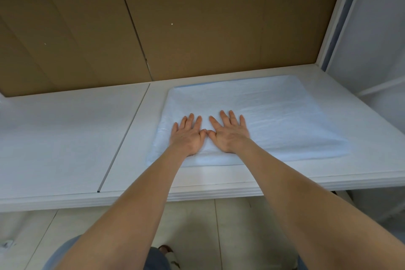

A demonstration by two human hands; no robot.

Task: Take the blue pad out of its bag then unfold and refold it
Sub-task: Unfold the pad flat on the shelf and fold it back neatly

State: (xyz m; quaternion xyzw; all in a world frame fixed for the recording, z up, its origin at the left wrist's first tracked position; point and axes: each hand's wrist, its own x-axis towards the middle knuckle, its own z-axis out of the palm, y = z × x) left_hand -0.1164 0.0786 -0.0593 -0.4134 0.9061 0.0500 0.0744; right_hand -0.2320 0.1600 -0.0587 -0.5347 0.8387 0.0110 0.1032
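Observation:
The pale blue pad (274,114) lies spread flat on the white table (65,138), right of the table's seam. My left hand (188,136) and my right hand (230,133) press palm-down on the pad's near left part, side by side with thumbs almost touching and fingers straight and spread. No bag is in view.
A brown cardboard wall (175,17) stands along the table's back edge. A white frame and panel (372,39) close off the right side. A dark seam (122,140) splits the tabletop left of the pad. Tiled floor (197,226) shows below the front edge.

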